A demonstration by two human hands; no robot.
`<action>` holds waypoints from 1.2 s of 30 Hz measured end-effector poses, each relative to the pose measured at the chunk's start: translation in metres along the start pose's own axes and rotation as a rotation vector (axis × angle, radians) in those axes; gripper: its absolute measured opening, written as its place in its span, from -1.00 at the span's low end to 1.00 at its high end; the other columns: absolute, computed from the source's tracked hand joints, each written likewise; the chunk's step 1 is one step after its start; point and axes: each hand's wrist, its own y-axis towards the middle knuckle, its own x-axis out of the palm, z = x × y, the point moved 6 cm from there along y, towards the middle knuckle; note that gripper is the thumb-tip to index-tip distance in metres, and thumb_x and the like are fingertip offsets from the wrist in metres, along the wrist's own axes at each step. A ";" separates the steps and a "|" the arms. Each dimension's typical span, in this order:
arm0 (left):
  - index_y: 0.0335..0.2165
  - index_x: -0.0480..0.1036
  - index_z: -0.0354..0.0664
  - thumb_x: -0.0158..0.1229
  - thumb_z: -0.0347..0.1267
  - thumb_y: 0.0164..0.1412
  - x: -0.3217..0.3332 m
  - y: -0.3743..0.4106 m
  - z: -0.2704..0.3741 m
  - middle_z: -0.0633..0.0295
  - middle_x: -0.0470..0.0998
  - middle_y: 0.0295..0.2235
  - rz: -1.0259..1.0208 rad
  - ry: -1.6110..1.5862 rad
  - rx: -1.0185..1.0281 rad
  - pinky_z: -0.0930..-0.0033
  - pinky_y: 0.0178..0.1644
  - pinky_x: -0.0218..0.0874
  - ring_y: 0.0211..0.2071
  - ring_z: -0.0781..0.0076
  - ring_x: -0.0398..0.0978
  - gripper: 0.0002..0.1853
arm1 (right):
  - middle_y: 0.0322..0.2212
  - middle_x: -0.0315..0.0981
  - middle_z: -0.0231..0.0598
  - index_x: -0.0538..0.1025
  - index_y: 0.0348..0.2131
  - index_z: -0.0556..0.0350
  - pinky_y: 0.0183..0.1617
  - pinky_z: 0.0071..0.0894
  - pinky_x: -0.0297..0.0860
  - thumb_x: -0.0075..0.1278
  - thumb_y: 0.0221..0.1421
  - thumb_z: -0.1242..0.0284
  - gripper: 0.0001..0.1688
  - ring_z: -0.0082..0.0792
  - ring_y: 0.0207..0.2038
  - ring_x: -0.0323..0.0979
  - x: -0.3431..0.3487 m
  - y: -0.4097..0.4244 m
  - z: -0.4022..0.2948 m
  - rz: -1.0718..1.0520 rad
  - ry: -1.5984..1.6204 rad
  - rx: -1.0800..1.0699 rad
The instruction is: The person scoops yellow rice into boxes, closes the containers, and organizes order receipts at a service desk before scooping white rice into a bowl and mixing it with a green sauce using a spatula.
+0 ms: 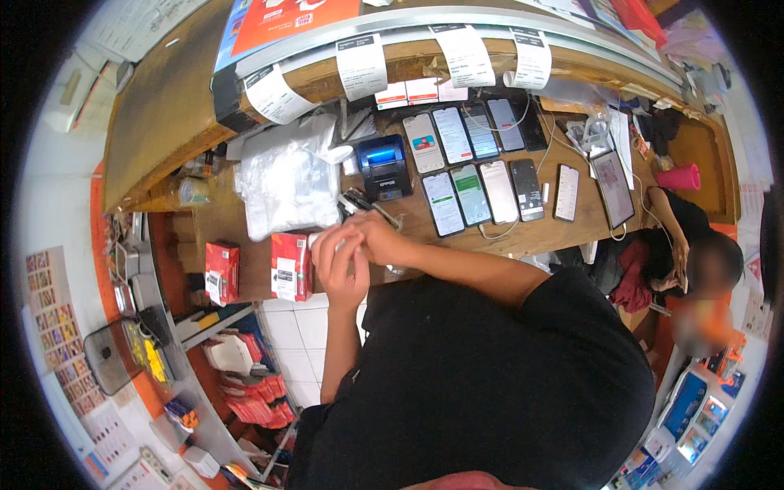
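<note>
At the front edge of the wooden counter, my left hand [340, 263] is raised with its fingers loosely bent, just right of a red box [291, 269] bearing a white label. My right hand [383, 240] reaches across from the right and meets the left fingertips. A small white piece [315, 240] shows beside the left fingers; whether either hand grips it is hidden. Further left stands a smaller red box [222, 274], also with a white label. Behind my hands sit a black-and-blue EPPOS thermal printer [386, 174] and a pile of clear plastic bags [288, 184].
Several smartphones [470, 195] lie in rows right of the printer, with white charging cables among them. A tablet [612, 190] leans further right. Printed paper slips [362, 66] hang from the shelf edge above. Another person [680, 245] sits at the right. Red packets [257, 392] fill a lower shelf.
</note>
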 end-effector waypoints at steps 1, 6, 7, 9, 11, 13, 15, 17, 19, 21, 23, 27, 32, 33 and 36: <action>-0.21 0.48 -0.25 0.09 -0.62 -0.05 0.006 0.011 0.000 0.06 0.51 -0.20 -0.057 -0.036 -0.037 0.17 -0.01 0.23 -0.13 0.03 0.42 -0.66 | -0.45 0.49 -0.13 0.53 -0.44 0.17 -0.12 -0.22 0.30 0.19 -0.15 0.43 -0.78 -0.12 -0.28 0.43 0.003 -0.006 -0.004 -0.075 0.016 0.017; -0.01 0.39 -0.27 0.15 -0.45 0.14 0.056 -0.015 -0.048 0.15 0.50 -0.15 -0.523 -0.599 -0.575 0.37 -0.06 0.26 -0.13 0.38 0.43 -0.59 | -0.42 0.53 -0.11 0.51 -0.40 0.28 -0.24 -0.29 0.39 0.09 -0.10 0.49 -0.79 -0.29 -0.34 0.50 -0.052 -0.015 -0.018 -0.300 0.355 0.270; 0.00 0.38 -0.27 0.16 -0.42 0.17 0.066 -0.025 -0.050 0.18 0.49 -0.14 -0.634 -0.731 -0.691 0.41 -0.07 0.26 -0.13 0.45 0.43 -0.59 | -0.41 0.53 -0.25 0.53 -0.29 0.24 -0.19 -0.43 0.35 0.09 -0.02 0.50 -0.77 -0.48 -0.33 0.44 -0.060 -0.024 -0.012 -0.374 0.452 0.325; 0.07 0.31 -0.24 0.15 -0.46 0.22 0.069 -0.025 -0.034 0.29 0.47 -0.17 -0.672 -0.999 -0.748 0.49 -0.09 0.26 -0.14 0.60 0.40 -0.56 | -0.41 0.54 -0.29 0.55 -0.28 0.22 -0.20 -0.46 0.35 0.09 0.00 0.50 -0.77 -0.52 -0.34 0.44 -0.087 -0.032 -0.014 -0.408 0.349 0.323; 0.06 0.30 -0.24 0.16 -0.49 0.20 0.078 -0.031 -0.030 0.32 0.47 -0.19 -0.733 -1.060 -0.765 0.50 -0.09 0.26 -0.14 0.63 0.39 -0.55 | -0.42 0.54 -0.32 0.56 -0.31 0.21 -0.21 -0.49 0.34 0.08 0.02 0.51 -0.81 -0.56 -0.34 0.44 -0.101 -0.047 0.001 -0.335 0.447 0.488; -0.13 0.40 -0.25 0.16 -0.42 0.22 0.075 -0.028 -0.027 0.35 0.48 -0.28 -0.759 -0.965 -0.782 0.52 -0.16 0.25 -0.23 0.66 0.37 -0.74 | -0.43 0.52 -0.35 0.56 -0.34 0.20 -0.20 -0.50 0.34 0.07 0.03 0.53 -0.86 -0.57 -0.33 0.43 -0.125 -0.046 -0.007 -0.322 0.298 0.501; -0.24 0.43 -0.25 0.15 -0.38 0.23 0.073 -0.023 -0.032 0.37 0.48 -0.36 -0.755 -0.800 -0.729 0.53 -0.22 0.24 -0.30 0.68 0.36 -0.82 | -0.43 0.51 -0.36 0.56 -0.36 0.19 -0.21 -0.50 0.34 0.07 0.03 0.54 -0.88 -0.57 -0.33 0.42 -0.142 -0.048 -0.005 -0.253 0.260 0.472; -0.36 0.45 -0.26 0.14 -0.34 0.24 0.069 -0.015 -0.030 0.40 0.46 -0.46 -0.676 -0.711 -0.752 0.52 -0.30 0.21 -0.39 0.71 0.33 -0.83 | -0.45 0.49 -0.38 0.55 -0.38 0.21 -0.21 -0.50 0.33 0.09 0.06 0.51 -0.89 -0.58 -0.33 0.41 -0.148 -0.050 -0.005 -0.229 0.275 0.448; -0.36 0.45 -0.26 0.14 -0.35 0.24 0.068 -0.009 -0.027 0.41 0.46 -0.47 -0.608 -0.670 -0.775 0.52 -0.33 0.21 -0.40 0.73 0.33 -0.83 | -0.46 0.48 -0.39 0.55 -0.38 0.21 -0.21 -0.51 0.32 0.10 0.07 0.49 -0.87 -0.59 -0.33 0.40 -0.150 -0.048 -0.011 -0.221 0.299 0.421; -0.36 0.47 -0.25 0.16 -0.34 0.20 0.061 0.006 -0.020 0.29 0.48 -0.46 -0.545 -0.407 -0.541 0.42 -0.26 0.21 -0.41 0.54 0.36 -0.83 | -0.47 0.48 -0.39 0.55 -0.38 0.21 -0.20 -0.53 0.30 0.11 0.10 0.44 -0.84 -0.60 -0.33 0.39 -0.147 -0.046 -0.016 -0.247 0.301 0.435; -0.37 0.48 -0.25 0.18 -0.31 0.17 0.051 0.027 0.010 0.22 0.48 -0.45 -0.449 0.016 -0.100 0.33 -0.20 0.21 -0.40 0.38 0.38 -0.81 | -0.48 0.47 -0.40 0.54 -0.38 0.21 -0.20 -0.53 0.29 0.11 0.11 0.43 -0.83 -0.60 -0.34 0.37 -0.144 -0.045 -0.015 -0.236 0.277 0.435; -0.41 0.50 -0.23 0.20 -0.31 0.13 0.067 0.016 0.013 0.15 0.46 -0.47 -0.510 -0.296 -0.350 0.26 -0.20 0.16 -0.37 0.23 0.36 -0.82 | -0.49 0.46 -0.40 0.53 -0.36 0.23 -0.23 -0.52 0.29 0.07 0.15 0.41 -0.81 -0.61 -0.38 0.34 -0.135 -0.044 -0.024 -0.208 0.316 0.381; -0.48 0.49 -0.20 0.19 -0.32 0.14 0.053 0.020 0.035 0.16 0.43 -0.52 -0.324 -0.176 -0.253 0.20 -0.28 0.11 -0.43 0.19 0.32 -0.82 | -0.47 0.54 -0.23 0.53 -0.35 0.24 -0.25 -0.43 0.34 0.06 0.13 0.40 -0.78 -0.49 -0.37 0.44 -0.135 -0.054 -0.012 -0.066 0.244 0.390; -0.50 0.48 -0.20 0.19 -0.33 0.14 0.048 0.016 0.028 0.16 0.43 -0.54 -0.229 -0.155 -0.311 0.21 -0.28 0.11 -0.43 0.20 0.33 -0.82 | -0.45 0.54 -0.23 0.54 -0.35 0.23 -0.24 -0.42 0.35 0.06 0.13 0.39 -0.78 -0.48 -0.36 0.45 -0.141 -0.063 0.006 0.003 0.220 0.439; -0.51 0.51 -0.20 0.23 -0.34 0.10 0.035 -0.006 -0.003 0.20 0.42 -0.57 -0.083 -0.133 -0.496 0.24 -0.26 0.12 -0.42 0.24 0.34 -0.84 | -0.41 0.56 -0.24 0.56 -0.30 0.17 -0.19 -0.38 0.37 0.10 0.11 0.35 -0.76 -0.42 -0.33 0.46 -0.170 -0.088 0.040 0.082 0.196 0.663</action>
